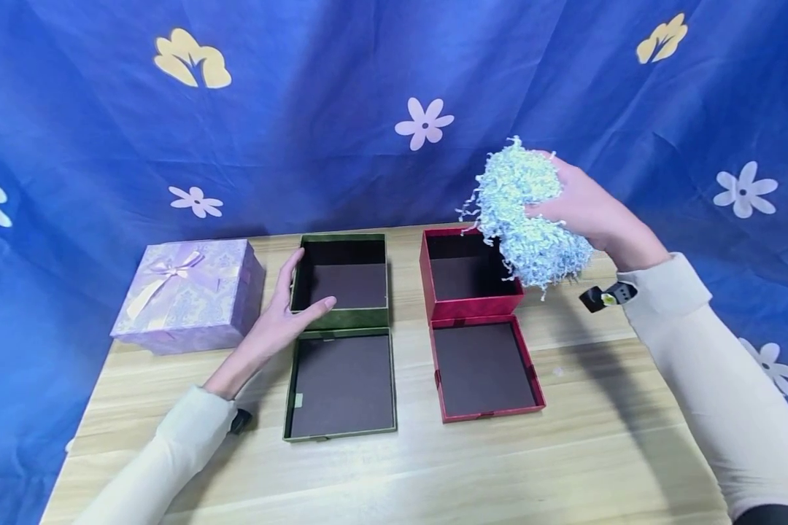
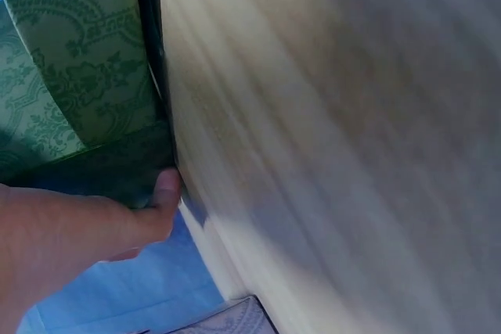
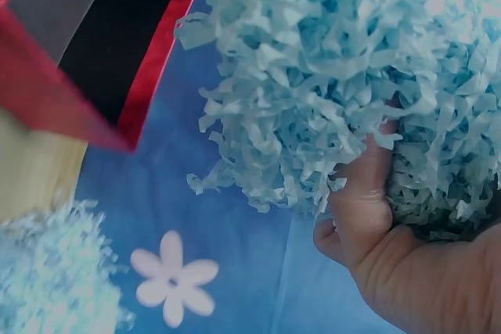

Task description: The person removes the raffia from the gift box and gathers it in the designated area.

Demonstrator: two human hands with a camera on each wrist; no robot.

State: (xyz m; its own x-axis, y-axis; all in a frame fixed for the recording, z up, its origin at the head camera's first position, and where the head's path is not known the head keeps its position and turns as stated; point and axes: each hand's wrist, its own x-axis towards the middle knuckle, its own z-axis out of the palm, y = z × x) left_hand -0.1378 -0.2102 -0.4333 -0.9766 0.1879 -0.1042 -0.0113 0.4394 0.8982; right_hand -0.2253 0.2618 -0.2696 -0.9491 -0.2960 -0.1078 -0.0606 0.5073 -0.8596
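Note:
My right hand (image 1: 581, 208) grips a big clump of pale blue shredded paper (image 1: 515, 189) above the right part of the red box (image 1: 474, 308). In the right wrist view, the thumb presses into the shreds (image 3: 313, 76); the other fingers are mostly hidden. My left hand (image 1: 279, 321) rests at the left side of the green box (image 1: 361, 318), fingers along its left wall and thumb over the front rim. The left wrist view shows a fingertip against the lower edge of the green patterned box (image 2: 78, 52). Dark interiors show in both boxes.
A green lid (image 1: 341, 386) and a red lid (image 1: 489, 368) lie inside-up before their boxes. At the left stands a closed lilac gift box (image 1: 187, 292) with a bow. More blue shreds (image 3: 55, 279) appear lower left in the right wrist view. Behind hangs a blue flowered cloth (image 1: 341, 131).

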